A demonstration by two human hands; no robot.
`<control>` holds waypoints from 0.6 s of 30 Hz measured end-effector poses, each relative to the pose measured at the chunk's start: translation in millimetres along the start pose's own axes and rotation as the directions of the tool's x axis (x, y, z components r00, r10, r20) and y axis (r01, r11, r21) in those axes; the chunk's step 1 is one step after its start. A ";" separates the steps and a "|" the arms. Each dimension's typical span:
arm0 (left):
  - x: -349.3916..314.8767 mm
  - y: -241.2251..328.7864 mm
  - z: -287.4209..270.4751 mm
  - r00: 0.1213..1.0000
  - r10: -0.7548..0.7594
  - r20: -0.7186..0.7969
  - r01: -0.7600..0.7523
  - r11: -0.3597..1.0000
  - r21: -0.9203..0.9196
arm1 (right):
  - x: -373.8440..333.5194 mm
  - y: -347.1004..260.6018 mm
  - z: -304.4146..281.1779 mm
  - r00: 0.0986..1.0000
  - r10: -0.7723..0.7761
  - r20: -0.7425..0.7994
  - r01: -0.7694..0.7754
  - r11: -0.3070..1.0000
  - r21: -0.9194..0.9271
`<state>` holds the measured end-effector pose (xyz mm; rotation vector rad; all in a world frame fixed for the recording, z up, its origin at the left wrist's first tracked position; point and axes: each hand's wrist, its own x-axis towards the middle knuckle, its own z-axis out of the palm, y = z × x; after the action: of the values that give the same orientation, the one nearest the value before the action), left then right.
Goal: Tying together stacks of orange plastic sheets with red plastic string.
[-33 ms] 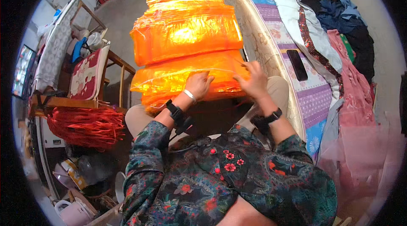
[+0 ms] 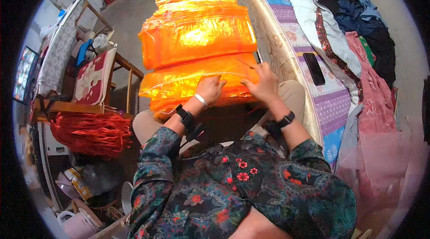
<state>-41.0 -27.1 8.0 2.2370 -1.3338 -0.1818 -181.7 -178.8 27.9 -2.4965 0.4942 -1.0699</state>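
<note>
A thick stack of shiny orange plastic sheets (image 2: 197,37), folded and seamed like bags, lies before my knees. My left hand (image 2: 209,89), a white bangle at its wrist, presses on the nearest layer with its fingers bent together against the plastic, close to a pale seam. Over the right part of that layer is my right hand (image 2: 263,83). It grips a thin needle-like tool (image 2: 244,63) that points up and left from the fingers, while its thumb reaches out toward the left. Dark bands with small devices sit on both wrists.
Right of the stack runs a bed edge with a patterned cover (image 2: 330,109), a black phone (image 2: 314,68) and piled clothes (image 2: 363,10). At left, a wooden chair (image 2: 129,73) stands near a bundle of red strips (image 2: 92,133). A pink mug (image 2: 78,225) is at the lower left.
My right hand has shifted slightly, and the needle-like tool now shows more clearly, pointing up and left. The left hand and the orange stack stay nearly still.
</note>
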 end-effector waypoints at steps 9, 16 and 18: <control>-132.6 -239.9 -17.7 0.987 -0.135 0.085 0.073 0.856 0.512 | -42.4 62.8 25.6 0.913 0.102 0.395 0.016 0.958 -0.286; -137.3 -168.4 -0.7 0.966 -0.246 0.081 0.188 0.881 0.435 | -51.1 64.7 21.3 0.864 0.241 0.442 -0.121 0.952 -0.282; -140.9 -157.2 -13.0 0.924 -0.372 -0.090 0.383 0.906 0.182 | -51.0 62.1 18.4 0.880 0.248 0.404 -0.182 0.963 -0.197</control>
<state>15.3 156.7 -80.3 2.6355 -0.9091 -0.1299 -211.6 -205.6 -44.1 -2.6233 0.7190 -0.3916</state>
